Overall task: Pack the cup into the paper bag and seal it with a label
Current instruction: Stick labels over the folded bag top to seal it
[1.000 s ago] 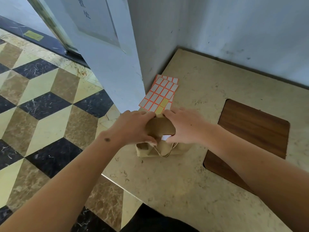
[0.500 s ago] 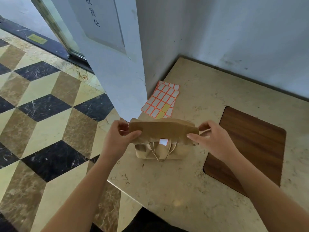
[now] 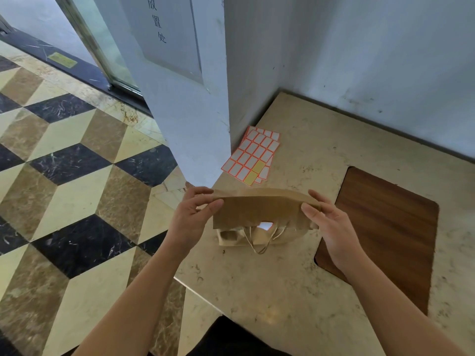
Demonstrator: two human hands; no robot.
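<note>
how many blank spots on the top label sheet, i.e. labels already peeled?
2. Both yellowish gaps sit diagonally adjacent at the near right corner of the top label sheet: one, one. The sheet beneath is mostly hidden.

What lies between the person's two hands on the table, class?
In the head view, the folded-over top of the brown paper bag spans the gap; the left hand pinches one end, the right hand the other.

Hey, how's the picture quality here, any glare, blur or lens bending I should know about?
Head view: soft, even daylight, no harsh shadows; a faint bright patch of glare on the table near its front edge; wide-angle bending curves the door frame; the paper bag and both hands are sharp, with no motion blur.
</note>
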